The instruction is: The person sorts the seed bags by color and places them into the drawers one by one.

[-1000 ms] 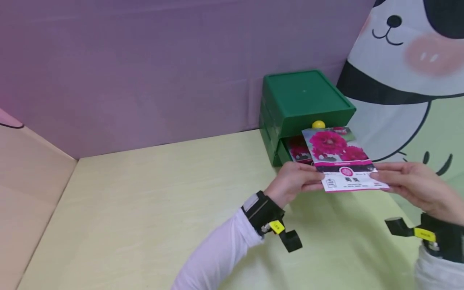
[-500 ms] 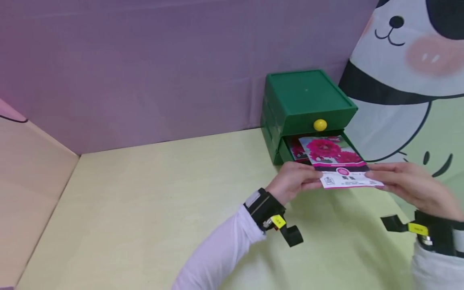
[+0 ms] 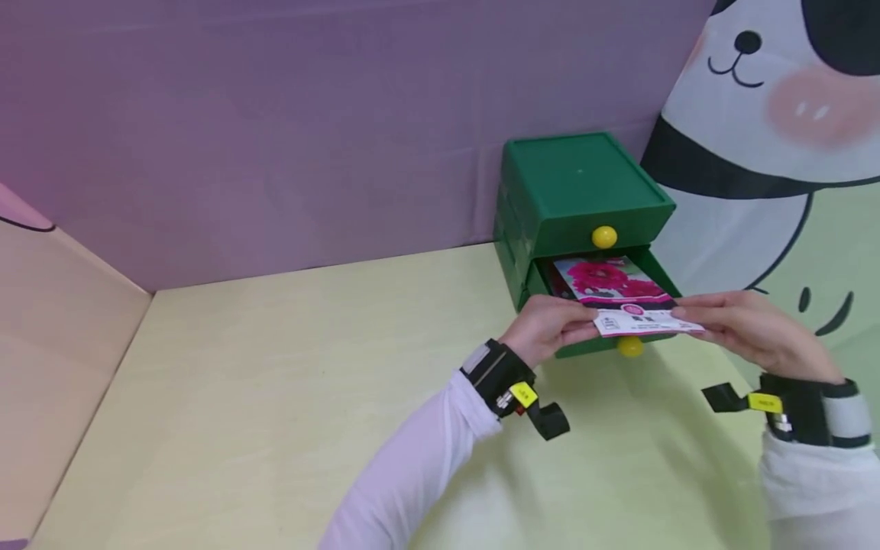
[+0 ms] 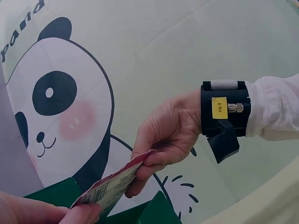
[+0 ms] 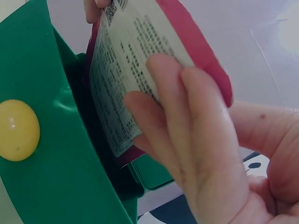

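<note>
A seed packet (image 3: 622,294) printed with pink flowers is held flat over the open lower drawer (image 3: 591,347) of a small green drawer box (image 3: 577,183). My left hand (image 3: 550,328) pinches the packet's near left corner. My right hand (image 3: 739,328) pinches its near right corner, also seen as the right hand (image 4: 163,140) on the packet's edge (image 4: 114,184). The packet's printed back (image 5: 126,88) lies under my right fingers (image 5: 187,121). Another packet (image 3: 560,283) lies inside the drawer, mostly covered.
The box stands on a pale yellow table (image 3: 309,382) against a purple backdrop (image 3: 275,114). Yellow knobs sit on the upper drawer (image 3: 604,237) and lower drawer (image 3: 629,347). A panda print (image 3: 777,114) hangs on the right.
Both hands moved the packet forward and down, from in front of the box to just over the open lower drawer. The lower yellow knob is now uncovered.
</note>
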